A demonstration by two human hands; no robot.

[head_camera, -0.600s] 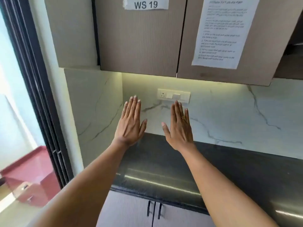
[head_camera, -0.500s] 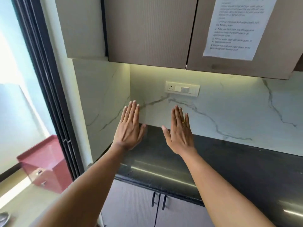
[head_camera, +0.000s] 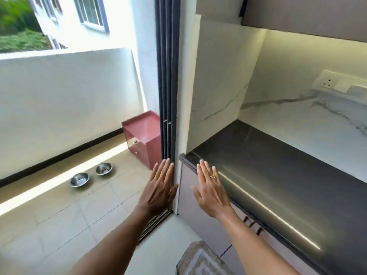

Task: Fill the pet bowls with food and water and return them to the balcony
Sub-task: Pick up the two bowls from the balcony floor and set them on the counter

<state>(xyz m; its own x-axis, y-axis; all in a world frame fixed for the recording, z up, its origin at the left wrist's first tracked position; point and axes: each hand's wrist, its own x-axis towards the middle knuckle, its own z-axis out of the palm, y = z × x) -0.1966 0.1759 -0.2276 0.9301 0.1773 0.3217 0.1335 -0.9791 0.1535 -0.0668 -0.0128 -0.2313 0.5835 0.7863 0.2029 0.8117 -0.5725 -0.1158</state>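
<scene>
Two steel pet bowls stand side by side on the tiled balcony floor, the nearer bowl (head_camera: 79, 179) to the left and the farther bowl (head_camera: 104, 168) to the right; something dark lies in the farther one. My left hand (head_camera: 158, 187) is held out flat, fingers apart, in front of the dark door frame (head_camera: 167, 96). My right hand (head_camera: 211, 192), with a gold ring, is also flat and empty, in front of the dark kitchen counter's (head_camera: 278, 175) near corner. Both hands are well to the right of the bowls.
A red metal cabinet (head_camera: 143, 137) stands on the balcony against the door frame. A white parapet wall (head_camera: 65, 100) closes the balcony. A socket plate (head_camera: 335, 84) sits on the marble backsplash. A grey mat (head_camera: 200, 259) lies on the floor below my arms.
The view has swung left and down from the cabinets and backsplash to the balcony door, bringing the two bowls into sight. Both hands stay flat and empty.
</scene>
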